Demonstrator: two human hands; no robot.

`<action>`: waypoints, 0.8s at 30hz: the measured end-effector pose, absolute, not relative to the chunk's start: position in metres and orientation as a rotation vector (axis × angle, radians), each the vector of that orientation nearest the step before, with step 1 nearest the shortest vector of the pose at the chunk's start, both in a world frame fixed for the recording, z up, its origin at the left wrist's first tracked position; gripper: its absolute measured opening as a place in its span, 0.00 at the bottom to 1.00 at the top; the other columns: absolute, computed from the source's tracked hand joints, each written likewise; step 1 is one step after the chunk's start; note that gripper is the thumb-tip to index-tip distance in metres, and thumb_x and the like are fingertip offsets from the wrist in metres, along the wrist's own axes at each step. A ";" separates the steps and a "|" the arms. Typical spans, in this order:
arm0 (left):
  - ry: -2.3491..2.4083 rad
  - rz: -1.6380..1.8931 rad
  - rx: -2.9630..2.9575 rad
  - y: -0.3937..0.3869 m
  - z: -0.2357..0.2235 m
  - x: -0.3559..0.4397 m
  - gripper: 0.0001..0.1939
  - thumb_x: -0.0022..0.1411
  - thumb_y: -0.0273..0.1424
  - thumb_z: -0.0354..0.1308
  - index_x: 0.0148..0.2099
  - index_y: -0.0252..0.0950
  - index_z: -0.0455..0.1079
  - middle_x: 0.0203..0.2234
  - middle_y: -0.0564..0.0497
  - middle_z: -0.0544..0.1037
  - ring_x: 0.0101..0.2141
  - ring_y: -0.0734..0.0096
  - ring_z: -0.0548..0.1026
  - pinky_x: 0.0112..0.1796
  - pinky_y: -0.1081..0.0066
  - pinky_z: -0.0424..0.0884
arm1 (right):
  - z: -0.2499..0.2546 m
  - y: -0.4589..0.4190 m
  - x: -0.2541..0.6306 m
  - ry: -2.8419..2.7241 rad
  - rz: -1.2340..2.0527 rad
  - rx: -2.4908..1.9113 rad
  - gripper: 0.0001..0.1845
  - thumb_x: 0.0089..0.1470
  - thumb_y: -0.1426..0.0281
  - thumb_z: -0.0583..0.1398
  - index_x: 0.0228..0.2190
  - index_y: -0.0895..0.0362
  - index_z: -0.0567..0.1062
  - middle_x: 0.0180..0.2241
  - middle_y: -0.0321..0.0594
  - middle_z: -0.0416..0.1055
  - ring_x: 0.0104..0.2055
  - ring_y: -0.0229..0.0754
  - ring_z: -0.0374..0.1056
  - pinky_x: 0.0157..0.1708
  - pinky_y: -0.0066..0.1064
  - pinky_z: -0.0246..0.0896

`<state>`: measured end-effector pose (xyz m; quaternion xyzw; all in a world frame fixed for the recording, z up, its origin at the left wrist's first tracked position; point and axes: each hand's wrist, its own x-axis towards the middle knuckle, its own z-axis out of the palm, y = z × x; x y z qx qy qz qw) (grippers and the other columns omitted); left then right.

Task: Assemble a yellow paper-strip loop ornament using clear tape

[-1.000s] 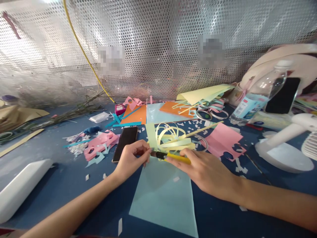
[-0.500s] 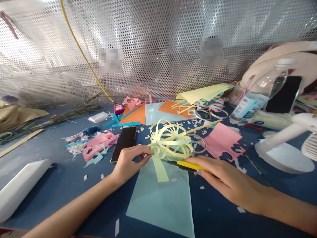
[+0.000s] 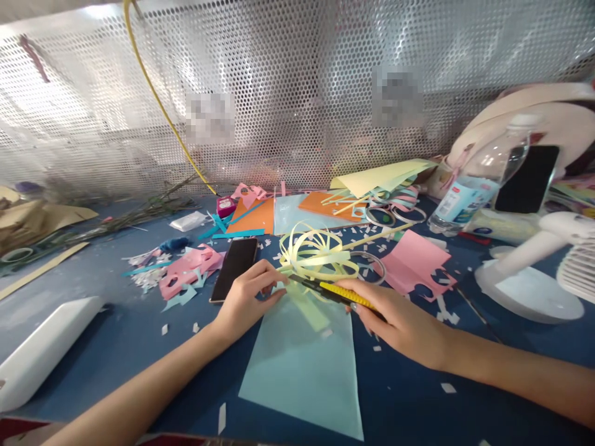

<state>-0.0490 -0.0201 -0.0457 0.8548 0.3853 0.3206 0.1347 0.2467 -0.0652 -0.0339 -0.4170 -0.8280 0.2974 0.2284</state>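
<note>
A ball of looped pale-yellow paper strips (image 3: pixel 320 251) sits above a light blue sheet (image 3: pixel 302 371), with a thin yellow stick reaching out to its right. My left hand (image 3: pixel 248 300) pinches the gathered strip ends at the ball's left side. My right hand (image 3: pixel 400 322) grips a yellow and black utility knife (image 3: pixel 348 293), its blade pointing left to the strips beside my left fingertips. Below the blade a wider pale-green strip end (image 3: pixel 307 310) looks blurred; whether it is still joined is unclear.
A dark phone (image 3: pixel 236 266) lies left of the blue sheet, near pink paper scraps (image 3: pixel 186 272). On the right are pink cut paper (image 3: pixel 413 263), a white fan (image 3: pixel 530 279) and a plastic bottle (image 3: pixel 478 179). Scissors (image 3: pixel 395 215) lie behind, and a white case (image 3: pixel 51 347) sits at left.
The knife has moved up and left, its blade now against the strips by my left fingers. The pale-green strip end has shifted slightly and blurred. The paper ball looks a little flatter.
</note>
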 end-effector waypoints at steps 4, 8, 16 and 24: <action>1.504 0.843 2.523 -0.016 -0.043 -0.049 0.16 0.56 0.22 0.61 0.47 0.39 0.66 0.40 0.51 0.69 0.36 0.68 0.71 0.37 0.69 0.69 | -0.039 -0.059 0.245 -2.255 0.803 -1.139 0.22 0.63 0.73 0.49 0.58 0.54 0.65 0.54 0.47 0.72 0.53 0.46 0.71 0.53 0.39 0.68; 1.578 0.812 2.475 -0.003 -0.042 -0.046 0.17 0.56 0.24 0.61 0.48 0.40 0.65 0.39 0.51 0.73 0.37 0.65 0.72 0.41 0.64 0.68 | -0.048 -0.058 0.247 -2.245 0.791 -1.079 0.21 0.63 0.72 0.51 0.57 0.53 0.66 0.54 0.47 0.72 0.53 0.45 0.72 0.53 0.38 0.68; 1.441 0.904 2.334 0.007 -0.039 -0.033 0.15 0.51 0.19 0.55 0.40 0.39 0.73 0.33 0.54 0.78 0.32 0.69 0.73 0.39 0.69 0.68 | -0.057 -0.057 0.257 -2.175 0.886 -0.991 0.19 0.63 0.71 0.53 0.55 0.52 0.68 0.50 0.46 0.75 0.50 0.46 0.73 0.48 0.36 0.70; 1.268 1.231 2.098 0.021 -0.032 -0.018 0.07 0.57 0.24 0.57 0.36 0.35 0.76 0.32 0.49 0.78 0.32 0.70 0.75 0.34 0.72 0.70 | -0.057 -0.060 0.264 -2.098 0.799 -0.909 0.20 0.62 0.73 0.52 0.55 0.51 0.65 0.50 0.45 0.73 0.50 0.44 0.72 0.49 0.34 0.68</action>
